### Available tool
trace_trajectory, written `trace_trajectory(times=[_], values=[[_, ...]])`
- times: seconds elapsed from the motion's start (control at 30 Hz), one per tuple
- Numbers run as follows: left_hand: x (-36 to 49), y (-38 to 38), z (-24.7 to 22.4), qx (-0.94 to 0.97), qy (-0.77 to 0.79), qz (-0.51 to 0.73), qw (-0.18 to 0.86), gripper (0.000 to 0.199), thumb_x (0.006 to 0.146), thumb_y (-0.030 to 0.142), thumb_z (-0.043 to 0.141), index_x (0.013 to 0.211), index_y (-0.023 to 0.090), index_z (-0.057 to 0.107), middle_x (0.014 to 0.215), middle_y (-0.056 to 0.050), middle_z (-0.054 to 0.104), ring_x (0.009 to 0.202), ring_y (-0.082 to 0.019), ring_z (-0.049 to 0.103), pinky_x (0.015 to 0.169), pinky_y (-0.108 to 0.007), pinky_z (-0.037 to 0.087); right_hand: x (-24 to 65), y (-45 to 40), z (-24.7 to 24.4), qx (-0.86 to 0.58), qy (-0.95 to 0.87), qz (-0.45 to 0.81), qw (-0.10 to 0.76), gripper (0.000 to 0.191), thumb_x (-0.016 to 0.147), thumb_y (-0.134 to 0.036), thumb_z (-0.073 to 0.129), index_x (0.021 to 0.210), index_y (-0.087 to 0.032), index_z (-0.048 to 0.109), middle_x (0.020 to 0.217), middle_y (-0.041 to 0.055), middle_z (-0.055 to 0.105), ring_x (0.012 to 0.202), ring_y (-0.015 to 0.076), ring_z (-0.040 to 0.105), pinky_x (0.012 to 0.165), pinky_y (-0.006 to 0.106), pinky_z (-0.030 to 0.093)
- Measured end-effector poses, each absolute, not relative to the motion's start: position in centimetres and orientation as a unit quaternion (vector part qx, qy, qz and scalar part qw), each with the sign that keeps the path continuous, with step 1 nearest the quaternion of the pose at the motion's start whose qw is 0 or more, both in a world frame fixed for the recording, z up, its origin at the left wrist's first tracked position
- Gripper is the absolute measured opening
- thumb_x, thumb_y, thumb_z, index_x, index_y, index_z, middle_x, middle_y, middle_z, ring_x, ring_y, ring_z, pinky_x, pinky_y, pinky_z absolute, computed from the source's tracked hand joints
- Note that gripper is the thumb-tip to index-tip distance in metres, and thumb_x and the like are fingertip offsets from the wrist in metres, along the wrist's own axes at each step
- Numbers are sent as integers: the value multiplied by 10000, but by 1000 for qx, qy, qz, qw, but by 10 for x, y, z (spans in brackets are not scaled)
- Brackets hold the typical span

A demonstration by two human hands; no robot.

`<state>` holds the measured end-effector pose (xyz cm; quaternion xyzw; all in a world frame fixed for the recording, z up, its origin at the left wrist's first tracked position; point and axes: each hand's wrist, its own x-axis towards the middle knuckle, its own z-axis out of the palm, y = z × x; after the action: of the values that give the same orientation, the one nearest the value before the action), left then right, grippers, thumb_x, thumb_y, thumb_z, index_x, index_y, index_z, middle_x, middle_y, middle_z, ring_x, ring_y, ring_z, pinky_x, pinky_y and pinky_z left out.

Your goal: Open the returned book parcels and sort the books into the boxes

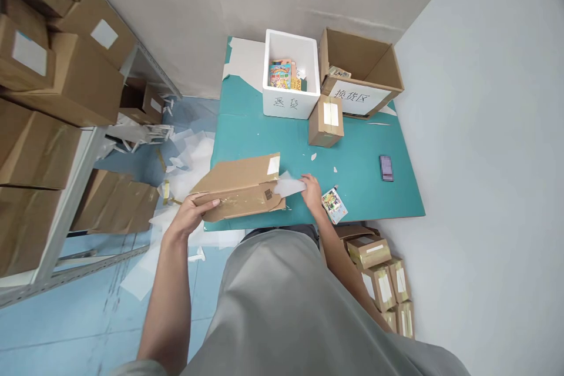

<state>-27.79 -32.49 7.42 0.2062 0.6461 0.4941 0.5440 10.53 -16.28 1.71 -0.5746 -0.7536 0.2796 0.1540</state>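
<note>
"What are you holding?"
"My left hand (187, 218) grips the cardboard box (238, 202), just left of the frame's centre; my right hand (312, 194) pinches the white sheet (289, 187) at the box's right end."
"Which step?"
"Handling the sheet, I judge; whether in or out, I can't tell; next calls for a steady left grip and a level right pinch."

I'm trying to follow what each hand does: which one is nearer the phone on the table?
Right. The right hand is left of the phone, pinching a white sheet; the left hand is much farther left, gripping the cardboard box.
</note>
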Motion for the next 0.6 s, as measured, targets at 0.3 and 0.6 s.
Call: trace_trajectory(times=[0.3, 0.6], values=[[-304, -367, 105, 116, 627, 646, 419, 603, 462, 378, 1023, 990, 209, 786, 1074, -62, 828, 1138, -312, 754, 975, -378, 640, 136, -158, 12, -659, -635, 357, 186, 410, 911, -340, 589, 1236, -134, 731, 1123, 172, 780, 1141, 375, 694, 1075, 524, 498], [-284, -382, 83, 91, 586, 641, 487, 682, 393, 350, 1009, 1023, 196, 798, 993, -129, 829, 1152, -418, 752, 1020, -521, 630, 58, -158, 116, -476, -652, 496, 319, 743, 932, -636, 680, 1542, -229, 559, 1504, 154, 642, 1440, 320, 570, 1208, 480, 450]])
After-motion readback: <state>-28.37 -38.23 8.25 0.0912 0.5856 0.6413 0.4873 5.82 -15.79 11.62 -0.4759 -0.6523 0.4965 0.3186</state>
